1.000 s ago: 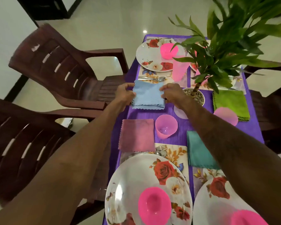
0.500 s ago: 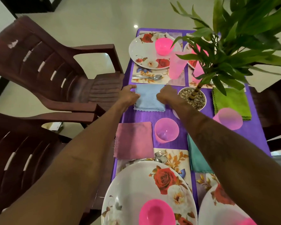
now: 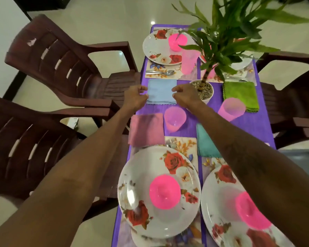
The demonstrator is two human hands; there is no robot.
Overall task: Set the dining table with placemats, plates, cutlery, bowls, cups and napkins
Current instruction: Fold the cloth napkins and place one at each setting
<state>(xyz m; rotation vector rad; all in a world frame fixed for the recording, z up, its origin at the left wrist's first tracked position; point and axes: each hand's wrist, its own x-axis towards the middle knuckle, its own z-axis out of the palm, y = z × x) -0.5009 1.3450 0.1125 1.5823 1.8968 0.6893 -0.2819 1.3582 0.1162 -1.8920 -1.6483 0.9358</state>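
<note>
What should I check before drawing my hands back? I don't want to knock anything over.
1. Light blue folded cloth napkin lies flat on purple table cover: ok.
2. Napkin clear of metal spoon and fork: ok.
3. Left hand and right hand free of napkin's edges: cannot tell.
4. Right hand clear of white pebble-filled plant pot: cannot tell.
5. Translucent pink plastic cup between forearms stands upright: ok.

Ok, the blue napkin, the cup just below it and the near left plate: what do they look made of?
The blue napkin: soft matte cloth, probably microfibre, with a wavy cut edge. The cup: translucent pink plastic; the purple tablecloth shows through. The plate: glossy white with printed roses, melamine or ceramic, unclear which.
</note>
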